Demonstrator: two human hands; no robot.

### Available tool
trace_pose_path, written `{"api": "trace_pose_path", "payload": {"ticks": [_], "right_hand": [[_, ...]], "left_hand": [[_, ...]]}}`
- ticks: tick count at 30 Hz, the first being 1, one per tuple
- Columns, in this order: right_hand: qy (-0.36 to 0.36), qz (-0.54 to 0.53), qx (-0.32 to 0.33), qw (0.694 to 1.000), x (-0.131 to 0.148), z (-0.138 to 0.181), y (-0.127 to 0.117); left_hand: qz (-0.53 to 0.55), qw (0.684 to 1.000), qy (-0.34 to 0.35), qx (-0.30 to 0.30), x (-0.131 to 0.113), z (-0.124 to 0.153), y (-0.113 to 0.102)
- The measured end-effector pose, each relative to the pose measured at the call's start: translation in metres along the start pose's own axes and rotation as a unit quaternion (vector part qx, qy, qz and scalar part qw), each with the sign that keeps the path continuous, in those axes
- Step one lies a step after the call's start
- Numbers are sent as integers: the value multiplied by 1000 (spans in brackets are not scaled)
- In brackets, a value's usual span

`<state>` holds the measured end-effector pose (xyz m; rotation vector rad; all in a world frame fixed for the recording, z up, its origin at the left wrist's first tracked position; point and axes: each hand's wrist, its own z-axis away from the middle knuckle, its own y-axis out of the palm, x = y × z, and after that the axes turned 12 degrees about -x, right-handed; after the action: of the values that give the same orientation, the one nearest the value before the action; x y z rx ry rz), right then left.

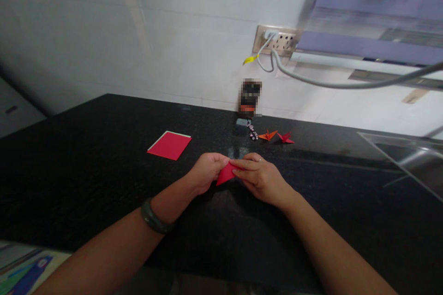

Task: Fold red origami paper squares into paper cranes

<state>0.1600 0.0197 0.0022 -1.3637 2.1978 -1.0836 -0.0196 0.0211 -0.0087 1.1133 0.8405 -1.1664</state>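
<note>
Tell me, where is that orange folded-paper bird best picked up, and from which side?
Probably by the raised middle of the orange bird, pinched lightly from above or the near side. Its wings spread left and right and look thin enough to bend, while the beaded strap sits close on its left and the red bird on its right.

Beyond and right of the fingers (245,164), passage is now blocked by a beaded strap (253,132), orange crane (267,136) and red crane (285,138); beyond-left, by red paper (170,145); between, a counter (211,136) lane is left!
</note>
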Motion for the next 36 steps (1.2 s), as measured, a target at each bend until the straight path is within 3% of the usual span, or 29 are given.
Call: {"api": "trace_pose_path", "payload": {"ticks": [2,5,7,9,12,23,36], "right_hand": [[53,-60,-39,996,1,-1,1],[211,-112,-119,964,2,-2,4],[319,-131,-120,931,2,-3,6],[374,-167,-77,909,3,-4,6],[398,-216,-26,891,5,-4,6],[425,-240,-18,873,10,-4,9],[480,-344,38,806,10,-5,5]], "left_hand": [[-33,998,45,-29,1,-1,0],[-93,989,104,-55,-1,2,3],[-124,983,123,-52,-2,5,6],[-139,980,135,-52,-4,9,8],[-145,977,145,-51,-3,10,10],[-130,982,120,-69,1,9,10],[-216,952,199,-82,0,12,11]]}}
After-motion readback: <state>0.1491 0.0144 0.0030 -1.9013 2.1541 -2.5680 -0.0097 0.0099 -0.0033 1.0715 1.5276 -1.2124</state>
